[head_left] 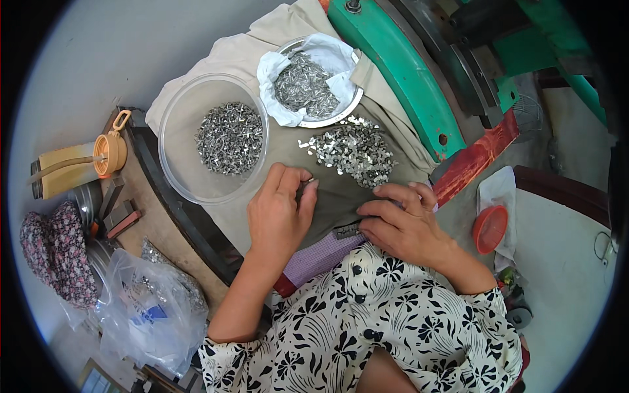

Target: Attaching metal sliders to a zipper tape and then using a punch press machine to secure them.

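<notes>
My left hand [280,213] is closed in a pinch, with a tiny metal piece [311,180] at the tips of thumb and forefinger. My right hand [406,219] lies over the cloth with its bent fingers apart, and its thumb is beside a small dark metal block [347,230]. Just beyond the right fingers spreads a heap of small shiny flat metal pieces [357,150]. Left of it, a clear round plastic tub [171,177] contains many small metal parts [229,137]. Behind the heap, a metal bowl [350,111] lined with white cloth holds thin metal pins [304,85].
A green machine frame [400,72] stands at the right, above a red board [478,157]. Further right is a red plastic basket [490,229]. On the left are an orange-lidded container [110,154], metal blocks [121,217], a plastic bag [154,314] and floral fabric [59,255].
</notes>
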`<action>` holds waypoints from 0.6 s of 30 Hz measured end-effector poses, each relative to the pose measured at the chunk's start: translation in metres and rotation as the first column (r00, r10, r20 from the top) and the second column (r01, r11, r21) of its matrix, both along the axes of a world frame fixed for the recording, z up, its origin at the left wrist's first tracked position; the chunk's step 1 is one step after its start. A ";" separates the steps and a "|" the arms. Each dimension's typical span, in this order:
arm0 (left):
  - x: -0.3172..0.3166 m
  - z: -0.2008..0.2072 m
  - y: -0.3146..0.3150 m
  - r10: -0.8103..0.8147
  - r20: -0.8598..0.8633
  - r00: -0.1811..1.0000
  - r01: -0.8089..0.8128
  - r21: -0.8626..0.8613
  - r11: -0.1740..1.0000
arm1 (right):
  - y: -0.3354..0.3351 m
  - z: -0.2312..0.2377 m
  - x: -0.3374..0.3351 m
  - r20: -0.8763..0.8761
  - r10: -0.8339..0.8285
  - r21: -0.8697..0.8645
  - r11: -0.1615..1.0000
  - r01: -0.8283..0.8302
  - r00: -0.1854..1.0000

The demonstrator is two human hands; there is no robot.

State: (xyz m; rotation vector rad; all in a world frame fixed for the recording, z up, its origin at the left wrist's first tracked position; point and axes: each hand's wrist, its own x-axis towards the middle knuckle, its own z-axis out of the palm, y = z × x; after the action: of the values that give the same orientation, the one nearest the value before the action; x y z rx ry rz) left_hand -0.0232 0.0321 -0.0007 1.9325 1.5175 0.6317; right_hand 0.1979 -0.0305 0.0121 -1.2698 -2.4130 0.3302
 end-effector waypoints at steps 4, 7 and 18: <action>-0.002 0.000 0.001 -0.002 0.005 1.000 0.002 -0.022 1.000 | -0.001 0.006 0.004 0.063 -0.014 0.009 1.000 0.013 0.998; -0.003 0.001 0.001 -0.010 0.041 0.999 0.011 -0.022 1.000 | -0.003 0.006 0.001 0.031 -0.040 0.014 0.999 0.040 0.999; -0.009 0.013 -0.019 -0.118 0.042 0.992 0.116 0.048 0.992 | 0.001 -0.002 -0.001 -0.029 -0.078 0.035 0.996 0.079 0.997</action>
State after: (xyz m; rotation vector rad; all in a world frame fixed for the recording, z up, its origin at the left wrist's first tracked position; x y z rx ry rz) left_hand -0.0321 0.0134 0.0122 2.0113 1.3620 0.6581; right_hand 0.1970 -0.0295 0.0100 -1.3317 -2.3282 0.2790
